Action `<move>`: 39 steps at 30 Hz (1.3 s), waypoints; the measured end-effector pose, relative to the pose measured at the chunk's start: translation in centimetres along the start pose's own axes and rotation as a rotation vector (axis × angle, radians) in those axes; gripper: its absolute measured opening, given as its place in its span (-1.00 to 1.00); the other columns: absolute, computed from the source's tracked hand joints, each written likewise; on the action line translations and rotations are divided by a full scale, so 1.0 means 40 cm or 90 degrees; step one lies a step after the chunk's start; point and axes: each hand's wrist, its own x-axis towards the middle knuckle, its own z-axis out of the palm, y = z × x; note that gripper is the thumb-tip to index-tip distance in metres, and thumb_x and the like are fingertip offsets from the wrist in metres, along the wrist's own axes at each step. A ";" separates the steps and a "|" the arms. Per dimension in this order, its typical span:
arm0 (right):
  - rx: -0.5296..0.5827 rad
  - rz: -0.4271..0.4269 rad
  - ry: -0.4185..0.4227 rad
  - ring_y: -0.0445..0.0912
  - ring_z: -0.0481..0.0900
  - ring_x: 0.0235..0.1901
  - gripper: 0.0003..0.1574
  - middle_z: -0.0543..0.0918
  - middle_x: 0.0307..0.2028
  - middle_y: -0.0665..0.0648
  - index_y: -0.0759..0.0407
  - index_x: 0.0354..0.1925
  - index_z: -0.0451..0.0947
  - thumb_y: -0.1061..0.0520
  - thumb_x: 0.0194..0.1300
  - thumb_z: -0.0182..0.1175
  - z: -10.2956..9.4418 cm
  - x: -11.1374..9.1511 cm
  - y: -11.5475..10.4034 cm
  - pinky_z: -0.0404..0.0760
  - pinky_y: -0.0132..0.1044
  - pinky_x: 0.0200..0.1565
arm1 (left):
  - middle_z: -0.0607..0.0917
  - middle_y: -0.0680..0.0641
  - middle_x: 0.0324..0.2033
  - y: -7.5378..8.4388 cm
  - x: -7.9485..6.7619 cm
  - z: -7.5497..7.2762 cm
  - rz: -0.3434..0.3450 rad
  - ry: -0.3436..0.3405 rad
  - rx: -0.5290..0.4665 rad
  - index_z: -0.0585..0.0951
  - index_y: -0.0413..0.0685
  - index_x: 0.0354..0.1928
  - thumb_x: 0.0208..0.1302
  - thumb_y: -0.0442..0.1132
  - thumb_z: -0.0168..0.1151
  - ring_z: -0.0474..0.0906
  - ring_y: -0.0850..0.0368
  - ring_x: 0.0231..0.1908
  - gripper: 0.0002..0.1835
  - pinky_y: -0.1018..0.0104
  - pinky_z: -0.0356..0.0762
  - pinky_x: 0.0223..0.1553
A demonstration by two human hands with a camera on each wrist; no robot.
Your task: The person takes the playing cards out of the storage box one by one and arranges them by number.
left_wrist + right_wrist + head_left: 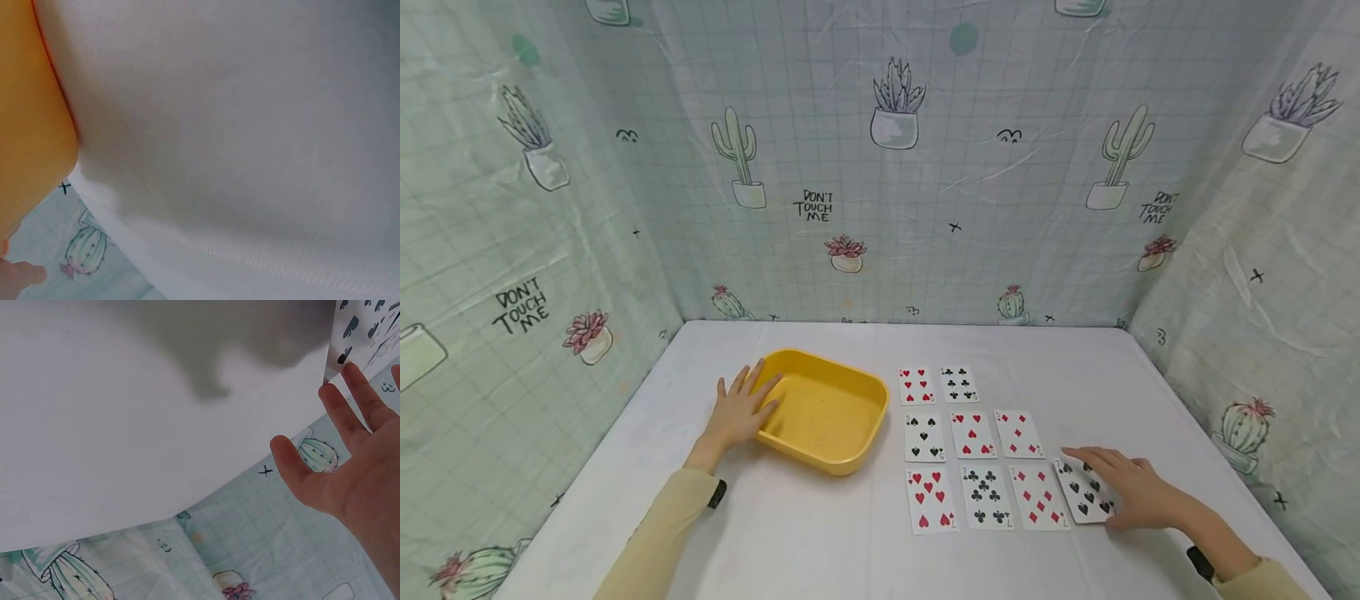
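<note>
My left hand (pixel 735 414) lies with spread fingers over the left rim of a yellow plastic tray (pixel 827 454), which also shows at the edge of the left wrist view. At the right, my right hand (pixel 1142 493) touches a seven of spades (pixel 1084 492) with outstretched fingertips; the thumb stands apart from the card in the right wrist view. That card lies slightly slanted at the end of the front row, beside a seven of diamonds (pixel 1039 498), a seven of clubs (pixel 987 498) and a seven of hearts (pixel 931 502).
Behind the front row lie a five of spades (pixel 924 438), five of hearts (pixel 973 435) and five of diamonds (pixel 1018 435). Farther back are a six of hearts (pixel 917 387) and six of clubs (pixel 959 385). A patterned curtain (pixel 955 183) borders the white table (pixel 820 533).
</note>
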 end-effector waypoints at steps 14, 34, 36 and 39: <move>0.016 0.030 -0.016 0.07 0.30 0.09 0.22 0.34 0.15 0.14 -0.13 0.27 0.14 0.16 -0.43 0.45 0.021 -0.003 0.015 0.30 0.17 -0.13 | 0.05 -0.22 0.35 0.000 0.002 0.005 -0.012 -0.010 0.003 0.24 0.05 0.29 0.30 -0.01 -0.08 -0.03 -0.30 0.30 -0.47 -0.43 -0.21 0.15; -0.015 -0.011 0.004 0.18 0.35 0.06 0.03 0.38 0.12 0.20 -0.06 0.27 0.11 -0.05 -0.15 0.36 0.012 0.039 0.029 0.35 0.21 -0.21 | 0.09 -0.26 0.33 0.001 0.020 -0.007 -0.033 -0.013 -0.126 0.16 -0.02 0.32 0.33 -0.01 -0.14 -0.06 -0.32 0.31 -0.44 -0.47 -0.30 0.12; -0.020 -0.024 0.021 0.20 0.36 0.04 -0.01 0.39 0.11 0.22 -0.04 0.26 0.11 -0.05 -0.12 0.35 0.009 0.052 0.027 0.36 0.23 -0.22 | 0.11 -0.27 0.32 0.001 0.020 -0.012 -0.039 -0.003 -0.163 0.16 -0.04 0.32 0.34 -0.02 -0.15 -0.06 -0.32 0.31 -0.45 -0.47 -0.33 0.12; -0.020 -0.033 0.045 0.20 0.37 0.03 -0.04 0.39 0.11 0.23 0.00 0.25 0.12 -0.03 -0.08 0.33 0.004 0.072 0.022 0.36 0.24 -0.23 | 0.12 -0.29 0.32 0.002 0.018 -0.020 -0.049 0.000 -0.198 0.15 -0.04 0.32 0.35 -0.02 -0.17 -0.08 -0.33 0.31 -0.45 -0.47 -0.38 0.12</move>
